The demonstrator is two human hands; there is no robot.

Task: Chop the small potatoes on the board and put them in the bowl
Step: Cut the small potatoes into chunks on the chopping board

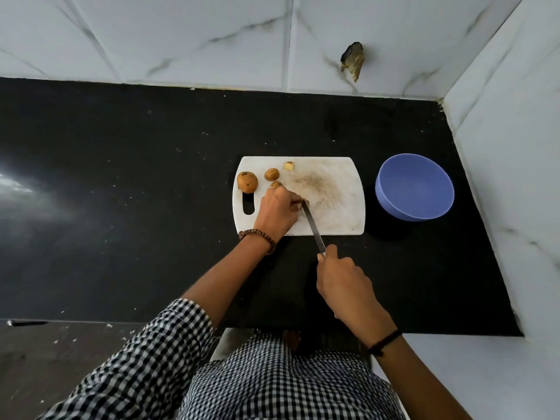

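One white cutting board (339, 189) lies on a black counter (121, 177), its handle slot at the left end. One blue bowl (394, 204) stands just to the right of it, apart from the board, only its smooth blue inside showing.

The potatoes are all at the board's left end. Two sit whole in plain view: a big potato (247, 182) at the left edge above the slot, and a smaller potato (271, 174) to its right. A third potato (275, 185) peeks out just beyond the knuckles of the left hand, mostly hidden. One cut piece (289, 166) – pale flesh showing – lies near the far edge. Brown smears mark the middle of the board.

The left hand (277, 210) rests on the board with its fingers curled down over a small potato (300, 204), of which only a brown sliver shows. One knife (313, 227) runs from that spot back over the near edge of the board; its tip meets the small potato beside the fingertips. The right hand (345, 283) is closed around the knife's handle, which it hides completely.

A beaded bracelet (257, 241) circles the left wrist and a black band (385, 342) the right – one each. The person wears a black-and-white checked shirt (272, 383). White marbled tiles (181, 40) cover the walls, with one broken hole (353, 60) in them.
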